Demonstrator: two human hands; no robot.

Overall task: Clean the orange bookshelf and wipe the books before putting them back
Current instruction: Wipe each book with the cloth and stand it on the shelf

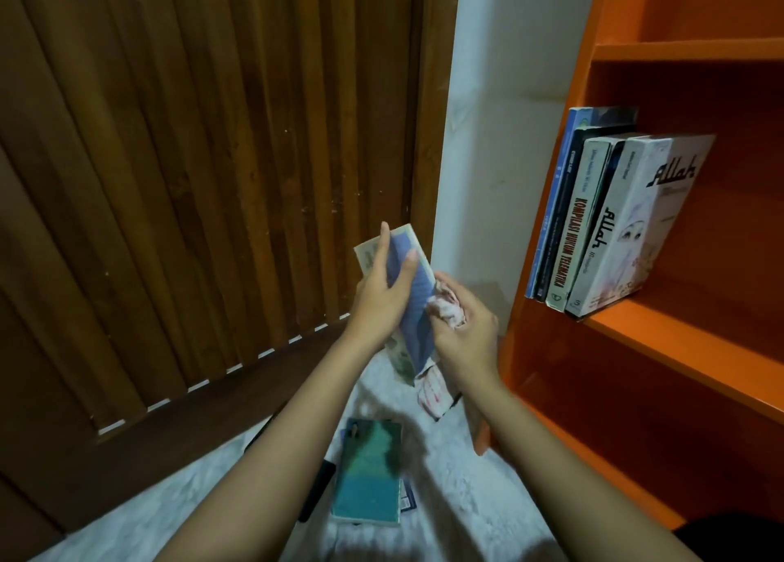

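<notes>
My left hand [382, 294] grips a blue book [413, 302] held upright in front of me, fingers up its cover and thumb across the spine. My right hand [466, 332] holds a crumpled white and red cloth [447, 307] pressed against the book's right edge; a loose end of the cloth [432, 394] hangs below. The orange bookshelf [662, 341] stands at the right. Several wiped-looking books [611, 222] lean upright on its middle shelf, the outer one white with black lettering.
A stack of books with a teal cover [368, 472] on top lies on the pale floor [445, 498] between my arms. A brown slatted wooden door [191, 179] fills the left. A white wall [500, 116] separates door and shelf. The shelves above and below the books look bare.
</notes>
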